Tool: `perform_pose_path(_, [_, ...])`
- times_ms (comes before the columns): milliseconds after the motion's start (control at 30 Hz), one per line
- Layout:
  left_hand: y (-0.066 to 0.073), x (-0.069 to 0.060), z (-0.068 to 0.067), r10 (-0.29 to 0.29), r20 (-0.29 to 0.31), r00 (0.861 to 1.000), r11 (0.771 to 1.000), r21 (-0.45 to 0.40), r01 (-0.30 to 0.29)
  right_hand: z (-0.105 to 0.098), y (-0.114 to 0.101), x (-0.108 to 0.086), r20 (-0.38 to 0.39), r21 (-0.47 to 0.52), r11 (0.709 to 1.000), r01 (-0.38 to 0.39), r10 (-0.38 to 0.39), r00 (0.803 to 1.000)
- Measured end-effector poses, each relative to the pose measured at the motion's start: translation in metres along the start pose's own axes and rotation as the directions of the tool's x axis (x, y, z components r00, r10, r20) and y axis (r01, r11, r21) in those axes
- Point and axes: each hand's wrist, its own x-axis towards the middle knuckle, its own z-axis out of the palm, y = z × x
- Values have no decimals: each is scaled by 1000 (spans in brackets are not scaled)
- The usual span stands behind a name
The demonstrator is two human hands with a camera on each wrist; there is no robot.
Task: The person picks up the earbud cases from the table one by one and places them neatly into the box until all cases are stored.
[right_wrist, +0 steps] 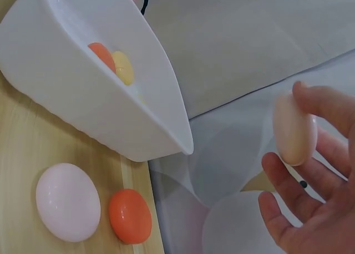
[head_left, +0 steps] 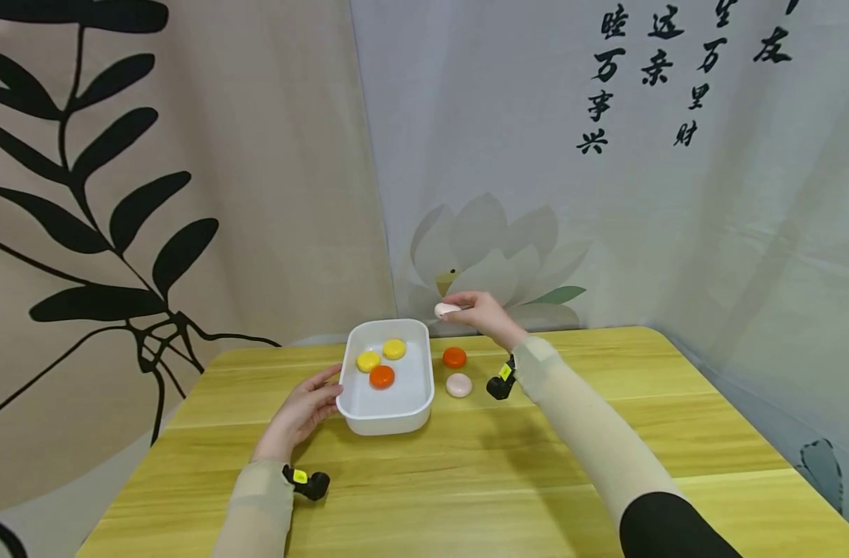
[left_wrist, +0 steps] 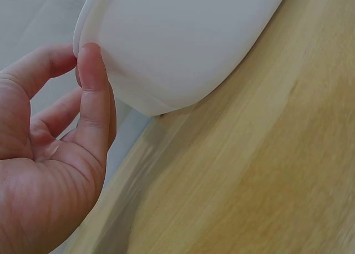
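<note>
My right hand (head_left: 486,316) pinches a pale pink rounded disc (right_wrist: 295,129) between thumb and fingers, raised beyond the table's far edge, right of the white plastic bin (head_left: 390,425). Curled at the bin's left side, my left hand (head_left: 304,411) holds its rim with thumb and fingertips, as the left wrist view shows. Inside the bin lie two yellow discs (head_left: 394,349) and an orange disc (head_left: 381,377). On the table just right of the bin sit another orange disc (head_left: 455,357) and a second pale pink disc (head_left: 458,385), apart from each other.
The wooden table (head_left: 410,496) ends just behind the bin. A printed cloth backdrop (head_left: 292,194) with leaves, a lotus and writing hangs behind it. Each wrist carries a small black camera (head_left: 501,380).
</note>
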Motion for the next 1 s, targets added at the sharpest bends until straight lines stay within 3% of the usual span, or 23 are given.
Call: perform_pose_path(1000, [-1,0,2,15,13,1000,1000,-27,-15,25,-6,24,19,-36,999,-15,16,1000])
